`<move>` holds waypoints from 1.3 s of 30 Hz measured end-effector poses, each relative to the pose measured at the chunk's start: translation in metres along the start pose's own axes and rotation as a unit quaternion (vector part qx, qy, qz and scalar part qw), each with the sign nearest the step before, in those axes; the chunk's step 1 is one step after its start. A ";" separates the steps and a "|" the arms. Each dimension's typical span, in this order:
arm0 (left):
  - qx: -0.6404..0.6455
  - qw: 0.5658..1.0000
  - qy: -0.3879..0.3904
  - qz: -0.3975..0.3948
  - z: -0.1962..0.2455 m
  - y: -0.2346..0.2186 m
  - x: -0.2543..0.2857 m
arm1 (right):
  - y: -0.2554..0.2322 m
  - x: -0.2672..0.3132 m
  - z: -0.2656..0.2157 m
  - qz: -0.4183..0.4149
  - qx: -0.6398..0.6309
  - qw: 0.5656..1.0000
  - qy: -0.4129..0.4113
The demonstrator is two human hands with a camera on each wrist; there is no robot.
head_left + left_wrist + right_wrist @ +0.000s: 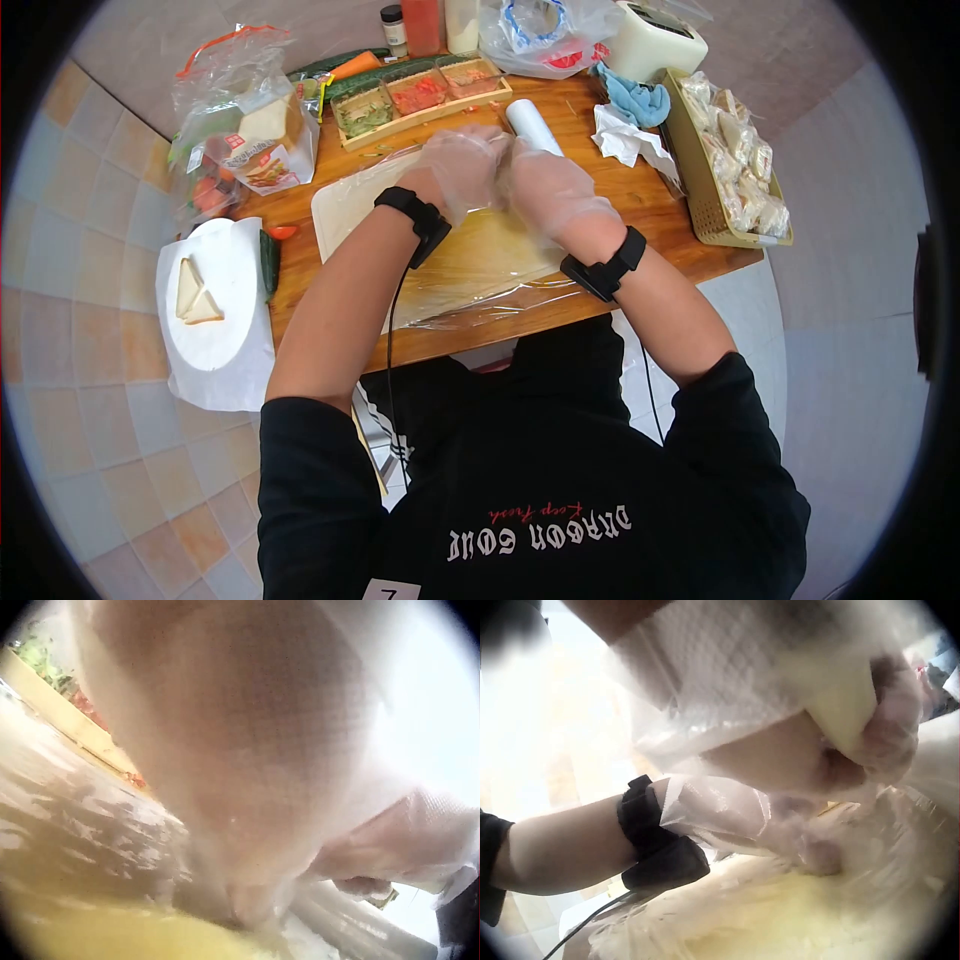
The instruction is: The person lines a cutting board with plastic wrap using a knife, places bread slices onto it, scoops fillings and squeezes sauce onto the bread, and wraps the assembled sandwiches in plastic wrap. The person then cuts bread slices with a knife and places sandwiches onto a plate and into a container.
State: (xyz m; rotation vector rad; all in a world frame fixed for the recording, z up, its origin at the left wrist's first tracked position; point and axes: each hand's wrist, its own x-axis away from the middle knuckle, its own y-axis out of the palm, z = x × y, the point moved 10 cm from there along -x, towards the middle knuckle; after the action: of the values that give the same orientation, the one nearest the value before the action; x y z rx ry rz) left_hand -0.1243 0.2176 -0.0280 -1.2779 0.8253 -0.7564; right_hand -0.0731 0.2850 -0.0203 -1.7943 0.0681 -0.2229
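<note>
1. Head view: the fingers of the gloved left hand (462,170) and right hand (550,187) are mostly hidden behind the hands and blurred; the right hand covers the near end of the cling film roll (532,125). Both wrists angle inward over the cutting board (334,207). Cling film (470,285) spreads towards the tabletop's (650,222) front edge. The ingredient tray (430,118) sits just beyond; tabletop separates the right hand from the basket (707,215).

2. Left wrist view: a blurred glove fills the middle. The left fingers point down close together; whether they grip anything, I cannot tell. The roll lies just beside them.

3. Right wrist view: the right fingers curl round a pale wedge (844,712), partly hidden and hard to identify. Below, the left hand's fingers bend over the film.
</note>
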 end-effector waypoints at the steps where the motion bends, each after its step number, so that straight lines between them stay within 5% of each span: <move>1: 0.034 0.999 0.008 -0.010 -0.001 0.007 -0.001 | -0.003 0.001 -0.001 -0.001 0.001 1.000 0.002; 6: 0.041 0.997 0.033 0.061 -0.006 0.020 0.000 | -0.003 -0.001 -0.003 -0.020 -0.003 0.999 0.040; 8: 0.047 0.997 0.005 -0.058 -0.007 0.025 -0.003 | 0.000 0.001 -0.003 -0.035 0.011 0.999 0.039; 14: 0.094 0.987 -0.023 -0.131 -0.003 0.023 -0.003 | -0.002 0.028 -0.009 -0.032 0.050 0.998 0.004; 18: 0.033 0.998 0.012 -0.055 -0.009 0.040 -0.006 | 0.000 0.051 -0.012 -0.063 0.078 0.995 0.012; 25: 0.012 0.989 -0.023 -0.145 -0.006 0.027 0.005 | 0.004 0.095 -0.011 -0.124 0.116 0.986 0.009; 33: 0.008 0.984 -0.003 -0.179 -0.006 0.033 0.001 | 0.001 0.136 0.002 -0.060 0.070 0.993 0.067; 39: 0.011 0.984 0.003 -0.178 -0.003 0.030 0.002 | 0.001 0.164 0.001 -0.055 0.113 0.991 0.035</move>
State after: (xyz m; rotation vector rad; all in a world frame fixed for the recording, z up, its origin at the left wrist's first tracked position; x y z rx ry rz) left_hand -0.1250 0.2180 -0.0585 -1.4221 0.5949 -1.0509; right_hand 0.0881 0.2583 -0.0026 -1.5650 -0.0070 -0.3582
